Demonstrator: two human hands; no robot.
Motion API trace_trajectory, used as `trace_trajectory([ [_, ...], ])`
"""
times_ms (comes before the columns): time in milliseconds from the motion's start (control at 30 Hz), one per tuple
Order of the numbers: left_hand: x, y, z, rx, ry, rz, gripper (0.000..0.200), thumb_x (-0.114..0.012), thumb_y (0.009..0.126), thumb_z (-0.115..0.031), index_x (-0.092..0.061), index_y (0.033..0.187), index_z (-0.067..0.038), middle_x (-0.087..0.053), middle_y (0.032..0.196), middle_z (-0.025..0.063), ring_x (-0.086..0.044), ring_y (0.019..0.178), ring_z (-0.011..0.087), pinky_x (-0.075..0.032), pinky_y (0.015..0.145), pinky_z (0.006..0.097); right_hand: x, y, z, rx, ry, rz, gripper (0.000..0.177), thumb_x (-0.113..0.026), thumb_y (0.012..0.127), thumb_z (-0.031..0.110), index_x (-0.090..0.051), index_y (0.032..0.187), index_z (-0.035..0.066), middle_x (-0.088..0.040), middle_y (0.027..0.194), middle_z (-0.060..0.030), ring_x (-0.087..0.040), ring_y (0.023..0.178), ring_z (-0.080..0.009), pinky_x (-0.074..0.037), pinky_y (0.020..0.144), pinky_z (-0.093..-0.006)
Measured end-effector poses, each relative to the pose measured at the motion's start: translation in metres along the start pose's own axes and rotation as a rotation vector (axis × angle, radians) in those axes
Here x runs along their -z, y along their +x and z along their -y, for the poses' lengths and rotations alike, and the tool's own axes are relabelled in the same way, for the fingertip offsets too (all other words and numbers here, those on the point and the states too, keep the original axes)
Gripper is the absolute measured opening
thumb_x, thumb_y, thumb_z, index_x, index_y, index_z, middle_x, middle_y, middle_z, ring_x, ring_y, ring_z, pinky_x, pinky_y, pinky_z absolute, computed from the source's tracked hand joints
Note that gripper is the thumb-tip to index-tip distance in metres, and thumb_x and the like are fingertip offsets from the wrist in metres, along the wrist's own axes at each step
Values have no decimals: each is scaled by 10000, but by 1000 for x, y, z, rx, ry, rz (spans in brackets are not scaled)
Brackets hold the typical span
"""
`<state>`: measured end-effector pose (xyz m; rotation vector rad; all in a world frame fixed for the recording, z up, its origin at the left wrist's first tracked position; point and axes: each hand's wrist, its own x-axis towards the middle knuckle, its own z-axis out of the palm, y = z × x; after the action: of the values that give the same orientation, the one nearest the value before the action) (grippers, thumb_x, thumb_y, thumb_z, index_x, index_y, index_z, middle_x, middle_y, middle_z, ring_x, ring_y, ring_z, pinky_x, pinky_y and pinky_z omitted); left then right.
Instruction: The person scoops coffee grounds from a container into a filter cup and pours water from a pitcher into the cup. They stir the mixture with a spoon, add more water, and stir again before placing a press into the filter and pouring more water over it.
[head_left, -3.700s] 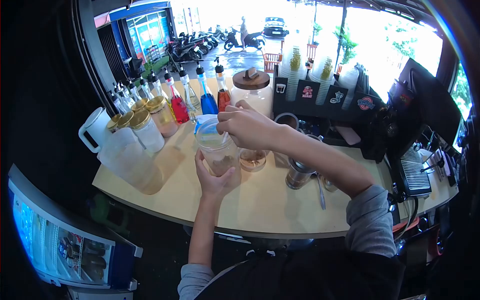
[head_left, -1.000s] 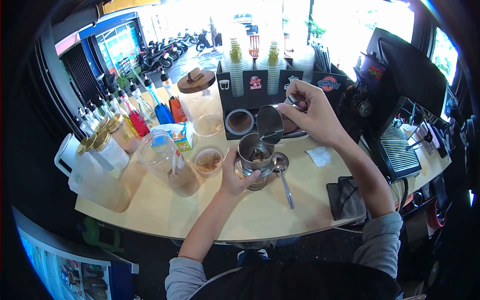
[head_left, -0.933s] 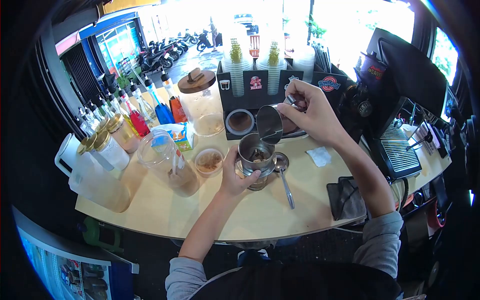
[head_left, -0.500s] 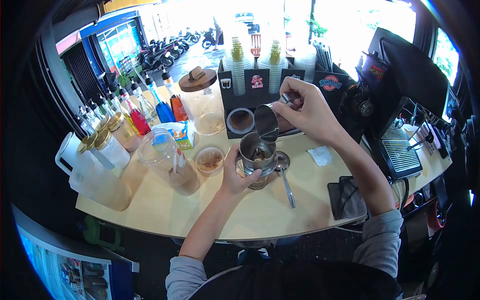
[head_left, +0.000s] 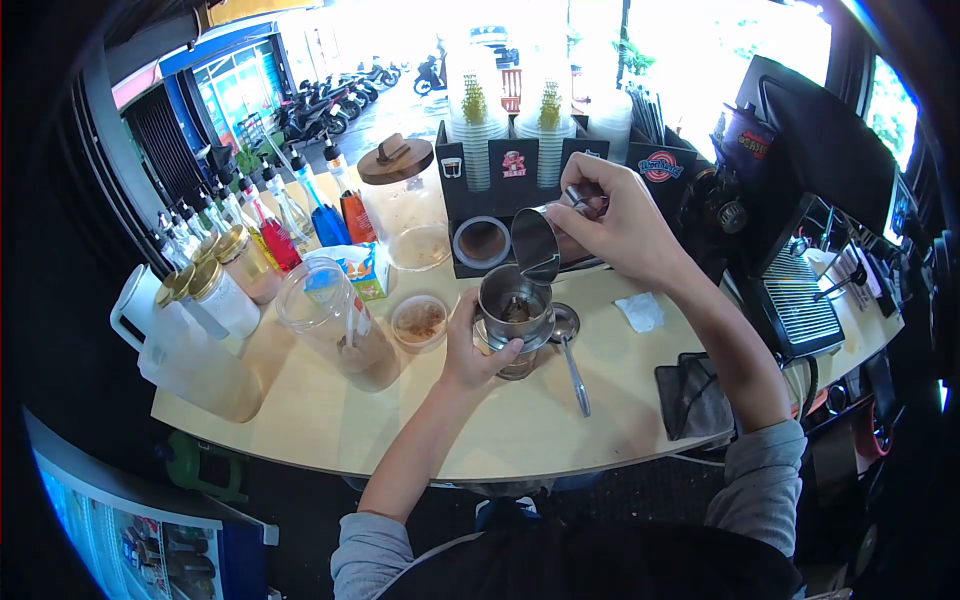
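In my right hand (head_left: 612,222) is a small metal pitcher (head_left: 536,246), held by its handle and tilted with its lip low over a metal drip coffee filter (head_left: 517,296). My left hand (head_left: 475,350) wraps the filter's near left side, thumb on its rim plate. The filter sits on a small glass (head_left: 517,366), mostly hidden under it. Something dark lies inside the filter; whether liquid is falling into it I cannot make out. Just right of the glass rests a metal spoon (head_left: 573,360). A round tub of brown powder (head_left: 420,321) is to the left.
A large open jar (head_left: 340,325) and a plastic jug (head_left: 195,365) stand on the left, before syrup bottles (head_left: 275,235). A wooden-lidded canister (head_left: 408,215) and black cup organiser (head_left: 480,170) are behind. On the right are a tissue (head_left: 640,312), dark cloth (head_left: 692,395) and espresso machine (head_left: 805,295).
The pitcher has shifted very slightly to the right and stays tilted over the filter. My left hand has kept its place. Outside, a motorbike has moved a little to the right.
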<state>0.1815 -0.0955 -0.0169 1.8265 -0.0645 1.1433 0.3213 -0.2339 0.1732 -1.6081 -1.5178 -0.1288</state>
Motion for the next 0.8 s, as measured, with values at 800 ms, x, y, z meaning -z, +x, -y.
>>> trace_trajectory([
  [800,0,-1,3,7,-25,0,666,-766,677,-315,-490,1178,25,-571,1058,126,-583,1002,215,-453,905,348,0,6,-4,24,-60,-13,286,-696,744,158,-470,780,-13,-409,574,-78,-363,531,-166,-342,517,-336],
])
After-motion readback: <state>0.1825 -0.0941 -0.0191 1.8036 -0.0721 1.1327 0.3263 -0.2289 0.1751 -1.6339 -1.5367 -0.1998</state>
